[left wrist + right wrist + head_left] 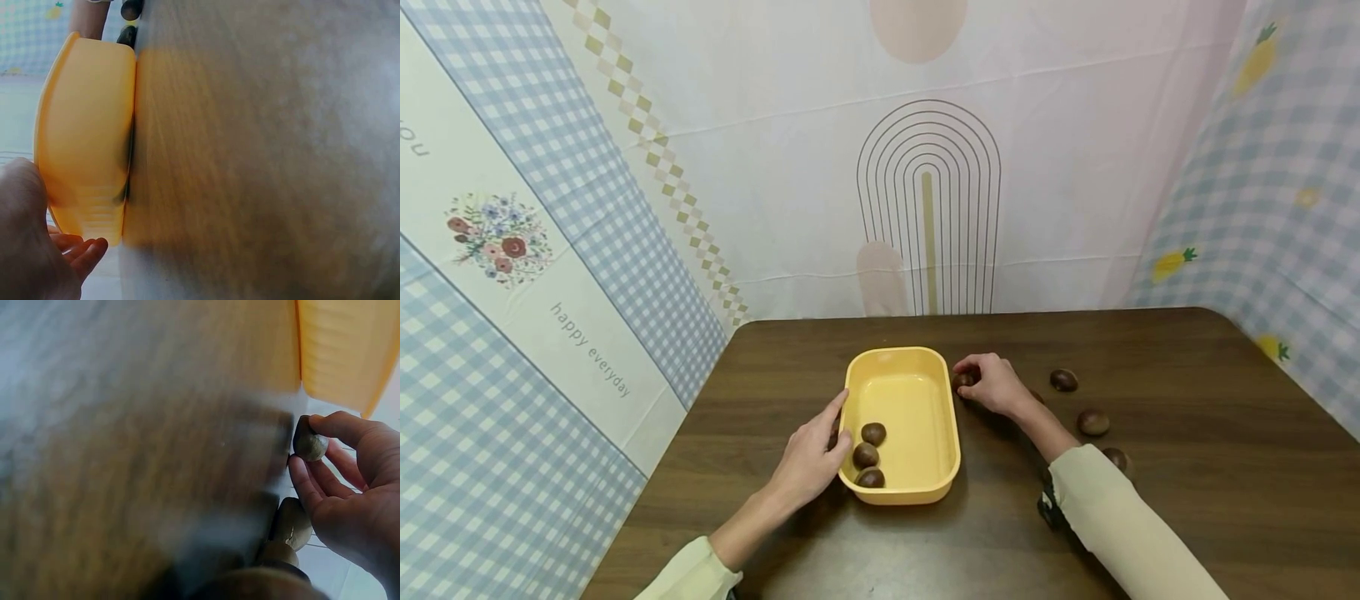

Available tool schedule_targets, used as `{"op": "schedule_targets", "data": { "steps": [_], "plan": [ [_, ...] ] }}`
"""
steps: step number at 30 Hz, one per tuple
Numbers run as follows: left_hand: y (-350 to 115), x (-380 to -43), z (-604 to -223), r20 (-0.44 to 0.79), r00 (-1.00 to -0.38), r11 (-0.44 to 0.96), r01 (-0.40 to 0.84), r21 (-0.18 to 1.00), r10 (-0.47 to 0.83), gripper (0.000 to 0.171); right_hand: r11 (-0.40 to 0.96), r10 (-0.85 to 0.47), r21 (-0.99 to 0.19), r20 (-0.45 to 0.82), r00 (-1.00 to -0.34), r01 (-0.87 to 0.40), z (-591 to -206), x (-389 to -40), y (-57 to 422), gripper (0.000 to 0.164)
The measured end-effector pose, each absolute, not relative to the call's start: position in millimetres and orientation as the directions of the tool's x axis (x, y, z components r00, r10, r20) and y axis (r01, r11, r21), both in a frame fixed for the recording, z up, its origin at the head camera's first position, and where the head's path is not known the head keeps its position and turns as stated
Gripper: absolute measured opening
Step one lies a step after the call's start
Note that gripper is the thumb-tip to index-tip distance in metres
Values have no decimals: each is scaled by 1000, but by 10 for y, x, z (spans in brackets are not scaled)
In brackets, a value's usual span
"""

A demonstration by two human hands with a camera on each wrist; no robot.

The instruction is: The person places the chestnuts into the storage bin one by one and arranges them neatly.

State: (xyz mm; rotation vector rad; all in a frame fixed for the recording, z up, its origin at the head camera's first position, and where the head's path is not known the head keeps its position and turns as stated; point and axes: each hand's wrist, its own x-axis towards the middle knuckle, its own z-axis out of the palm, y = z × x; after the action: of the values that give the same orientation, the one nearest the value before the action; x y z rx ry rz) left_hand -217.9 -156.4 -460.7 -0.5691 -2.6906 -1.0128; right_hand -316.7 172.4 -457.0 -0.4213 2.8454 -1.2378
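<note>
A yellow rectangular tub (899,496) stands on the table with three brown chestnuts (866,455) along its left side. At its left rim, my left hand (808,454) grips the wall, thumb over the edge. The left wrist view has the tub (87,119) from outside, with the left hand's fingertips (90,256) at its lower wall. Just right of the tub, my right hand (996,385) pinches a chestnut (962,381) between thumb and fingers. Seen from the right wrist, that chestnut (310,440) is low by the tabletop, with another chestnut (292,523) behind it.
Several more chestnuts lie on the right part of the brown wooden table (1210,400), among them one at the back (1063,380) and one farther forward (1093,422). Another chestnut (1117,459) is partly covered by the right sleeve. Patterned cloth (1060,167) hangs behind the table.
</note>
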Motion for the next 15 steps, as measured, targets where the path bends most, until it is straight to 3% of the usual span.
{"op": "schedule_targets", "data": {
  "steps": [15],
  "plan": [
    [-1555, -2155, -4583, 322, -905, 690, 421, 589, 278, 63, 614, -207, -747, 160, -965, -256, -4549, -3152, 1815, 30]
  ]
}}
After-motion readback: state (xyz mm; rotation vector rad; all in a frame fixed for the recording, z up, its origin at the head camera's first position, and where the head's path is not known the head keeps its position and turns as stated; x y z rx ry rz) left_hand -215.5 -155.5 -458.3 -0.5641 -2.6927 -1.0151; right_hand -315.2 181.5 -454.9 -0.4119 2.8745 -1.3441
